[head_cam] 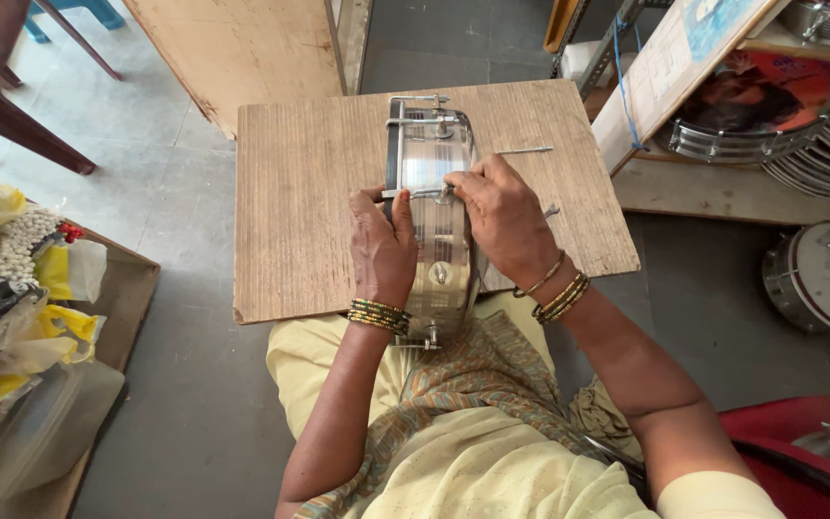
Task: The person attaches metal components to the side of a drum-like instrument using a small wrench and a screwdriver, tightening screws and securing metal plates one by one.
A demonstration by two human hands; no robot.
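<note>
A shiny metal drum shell (436, 154) with a black rim stands on its edge on a wooden board (300, 192) across my lap. My left hand (381, 250) grips the shell's left side, fingers over the rim. On top of the shell my right hand (501, 216) pinches a small metal tension fitting (431, 192). A thin metal rod (525, 150) lies on the board just right of the shell. A small metal piece (551, 210) rests beside my right hand.
Stacked metal drums (799, 144) fill a wooden shelf at the right, and one drum (823, 279) sits on the floor. At the left a box holds plastic bags (21, 279) of small parts. A dark wooden chair leg (12, 115) stands at upper left.
</note>
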